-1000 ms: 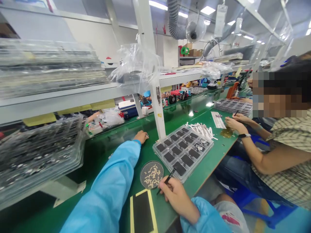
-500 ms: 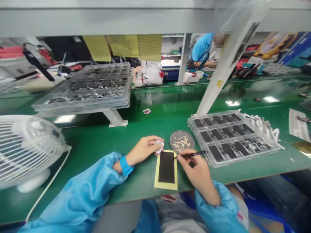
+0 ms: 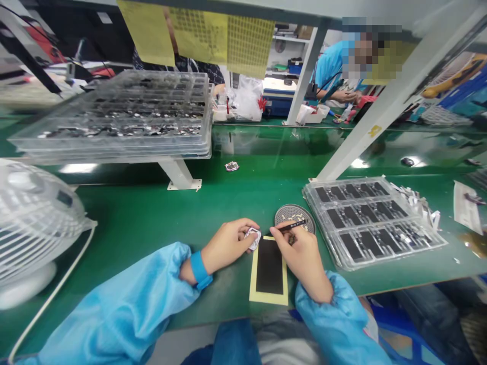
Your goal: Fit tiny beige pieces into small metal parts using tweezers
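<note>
**Small pale-rimmed part, held in left hand; slim black tool, held in right**

Step in hand, by judgement: fine work on the small pale-rimmed part point(image 3: 254, 239), at the stage of bringing part and tool together. Next move, by judgement: calls for a steady left pinch and a light, exact approach of the tool tip from the right.

Left hand point(image 3: 232, 242): closed, gripping the part between thumb and fingers, pale face partly exposed. Blue band at the wrist.

Right hand point(image 3: 302, 251): closed on the slim black tool point(image 3: 292, 225), in a pen-like hold; tip toward the left hand. Contact between tip and part: apparently none; too small to tell for certain.

Position of part: at the left fingertips, left of the right hand, near the tool tip.

Nearby, relative to the hands:
- Dark pad with yellow border point(image 3: 269, 266): between both hands, toward the body.
- Round dish point(image 3: 282, 212) of small pale pieces: just beyond the right hand, partly hidden by it.
- Clear compartmented tray point(image 3: 333, 243) with dark rectangular items: to the right of the right hand, apart.
- Loose small part point(image 3: 232, 166): beyond the left hand, well apart, on the green bench point(image 3: 152, 213).
</note>
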Demonstrator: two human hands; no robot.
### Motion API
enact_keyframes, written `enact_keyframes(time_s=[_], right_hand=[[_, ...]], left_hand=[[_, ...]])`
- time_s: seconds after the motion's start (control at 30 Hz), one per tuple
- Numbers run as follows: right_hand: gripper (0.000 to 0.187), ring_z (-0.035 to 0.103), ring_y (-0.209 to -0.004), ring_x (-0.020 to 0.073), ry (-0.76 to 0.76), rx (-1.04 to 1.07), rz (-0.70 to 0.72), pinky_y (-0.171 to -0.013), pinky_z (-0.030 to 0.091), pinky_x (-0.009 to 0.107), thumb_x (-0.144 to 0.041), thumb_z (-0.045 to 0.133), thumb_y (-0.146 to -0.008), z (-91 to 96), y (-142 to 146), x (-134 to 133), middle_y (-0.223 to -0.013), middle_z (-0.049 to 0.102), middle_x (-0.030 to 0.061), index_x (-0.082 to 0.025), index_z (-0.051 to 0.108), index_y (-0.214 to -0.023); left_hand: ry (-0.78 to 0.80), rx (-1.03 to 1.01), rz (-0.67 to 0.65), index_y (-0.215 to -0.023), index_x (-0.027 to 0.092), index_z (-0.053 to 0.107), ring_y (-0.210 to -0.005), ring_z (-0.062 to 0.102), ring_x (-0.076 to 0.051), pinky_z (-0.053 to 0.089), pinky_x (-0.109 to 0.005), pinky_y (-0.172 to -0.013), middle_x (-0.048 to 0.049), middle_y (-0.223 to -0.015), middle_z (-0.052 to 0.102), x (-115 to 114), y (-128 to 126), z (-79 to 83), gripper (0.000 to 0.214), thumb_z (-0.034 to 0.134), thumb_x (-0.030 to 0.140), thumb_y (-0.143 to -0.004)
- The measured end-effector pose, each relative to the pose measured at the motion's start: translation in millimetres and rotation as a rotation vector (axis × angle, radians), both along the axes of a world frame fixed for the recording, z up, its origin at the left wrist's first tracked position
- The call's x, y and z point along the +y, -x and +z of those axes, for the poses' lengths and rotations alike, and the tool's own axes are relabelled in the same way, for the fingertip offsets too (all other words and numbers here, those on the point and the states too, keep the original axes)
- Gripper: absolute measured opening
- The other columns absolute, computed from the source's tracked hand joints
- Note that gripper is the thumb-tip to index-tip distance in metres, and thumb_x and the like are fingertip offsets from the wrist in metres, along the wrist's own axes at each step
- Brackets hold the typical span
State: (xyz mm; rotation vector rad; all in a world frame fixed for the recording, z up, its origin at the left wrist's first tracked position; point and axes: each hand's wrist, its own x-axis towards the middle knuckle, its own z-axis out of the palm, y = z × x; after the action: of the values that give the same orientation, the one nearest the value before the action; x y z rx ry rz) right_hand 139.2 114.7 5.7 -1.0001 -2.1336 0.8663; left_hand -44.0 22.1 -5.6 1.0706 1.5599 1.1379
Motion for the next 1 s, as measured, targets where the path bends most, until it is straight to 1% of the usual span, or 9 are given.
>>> enact_keyframes(time_s=[0.1,0.17,0.23,0.3,0.43,0.53,0.7,0.83,1.0], right_hand=[[0.021,0.055,-0.055,0.0119,0.082,0.031,0.018,-0.056,0.041,0.024,-0.039,0.065,-0.092,-3.0,-2.6,0.1,-0.062,0.06,-0.0015,-0.019,0.072,-0.091],[0.023,0.058,-0.059,0.0126,0.15,0.093,0.015,-0.057,0.043,0.024,-0.04,0.064,-0.092,-6.4,-5.9,0.2,-0.068,0.064,0.0003,-0.018,0.072,-0.093],[0.024,0.06,-0.063,0.0132,0.169,0.136,-0.008,-0.06,0.045,0.024,-0.04,0.065,-0.091,-9.1,-8.9,-0.3,-0.076,0.068,0.0024,-0.018,0.072,-0.094],[0.023,0.059,-0.062,0.0126,0.14,0.14,-0.025,-0.06,0.046,0.024,-0.04,0.066,-0.091,-9.7,-10.0,-1.4,-0.078,0.069,0.0026,-0.018,0.072,-0.094],[0.021,0.054,-0.056,0.0109,0.058,0.094,-0.015,-0.057,0.044,0.023,-0.039,0.068,-0.09,-6.4,-7.0,-3.5,-0.068,0.063,-0.0009,-0.018,0.072,-0.093],[0.02,0.052,-0.055,0.0104,0.014,0.068,0.0,-0.057,0.043,0.023,-0.038,0.068,-0.09,-4.3,-4.8,-3.6,-0.066,0.061,-0.0018,-0.019,0.072,-0.092],[0.019,0.054,-0.056,0.0108,0.033,0.061,0.012,-0.058,0.042,0.023,-0.037,0.066,-0.092,-5.2,-6.4,-3.5,-0.064,0.061,-0.0021,-0.019,0.072,-0.092],[0.018,0.054,-0.056,0.0101,0.056,0.097,-0.011,-0.056,0.041,0.023,-0.036,0.067,-0.091,-6.1,-8.2,-4.6,-0.067,0.062,-0.0021,-0.019,0.072,-0.092],[0.016,0.053,-0.055,0.0094,0.004,0.075,-0.001,-0.059,0.043,0.022,-0.035,0.067,-0.091,-3.6,-6.4,-5.3,-0.065,0.059,-0.0032,-0.019,0.072,-0.092]], left_hand=[[0.005,0.003,0.002,-0.103,0.018,0.065,-0.068,0.07,-0.019,0.058,-0.027,-0.061,-0.0054,-0.083,0.072,-0.2,0.9,0.7,0.029,0.065,0.042,-0.087],[0.012,0.0,0.004,-0.103,0.019,0.065,-0.069,0.07,-0.019,0.059,-0.027,-0.062,-0.0051,-0.084,0.073,-0.7,1.0,0.5,0.028,0.065,0.041,-0.088],[0.019,-0.001,0.003,-0.104,0.02,0.065,-0.07,0.071,-0.019,0.059,-0.027,-0.063,-0.0046,-0.086,0.073,-1.3,0.8,0.1,0.026,0.064,0.041,-0.088],[0.019,0.002,0.004,-0.104,0.02,0.065,-0.071,0.071,-0.019,0.059,-0.027,-0.063,-0.0046,-0.086,0.074,-1.9,0.6,-0.1,0.026,0.065,0.04,-0.088],[0.007,-0.001,0.007,-0.103,0.019,0.064,-0.071,0.071,-0.019,0.059,-0.027,-0.062,-0.0051,-0.085,0.073,-1.9,0.2,0.4,0.027,0.065,0.041,-0.088],[0.006,-0.014,0.006,-0.103,0.019,0.064,-0.07,0.071,-0.019,0.059,-0.027,-0.062,-0.0044,-0.084,0.073,-2.0,-0.1,0.0,0.026,0.065,0.04,-0.088],[0.001,-0.013,0.002,-0.103,0.019,0.064,-0.069,0.07,-0.018,0.059,-0.027,-0.062,-0.004,-0.084,0.073,-3.4,0.2,-1.6,0.025,0.064,0.039,-0.088],[0.003,-0.006,-0.002,-0.104,0.02,0.064,-0.07,0.071,-0.019,0.059,-0.027,-0.063,-0.0041,-0.085,0.073,-3.9,0.9,-0.9,0.026,0.064,0.04,-0.088],[0.005,-0.008,0.002,-0.104,0.019,0.064,-0.069,0.07,-0.019,0.059,-0.028,-0.063,-0.0046,-0.084,0.073,-3.4,0.2,1.2,0.026,0.064,0.04,-0.088]])
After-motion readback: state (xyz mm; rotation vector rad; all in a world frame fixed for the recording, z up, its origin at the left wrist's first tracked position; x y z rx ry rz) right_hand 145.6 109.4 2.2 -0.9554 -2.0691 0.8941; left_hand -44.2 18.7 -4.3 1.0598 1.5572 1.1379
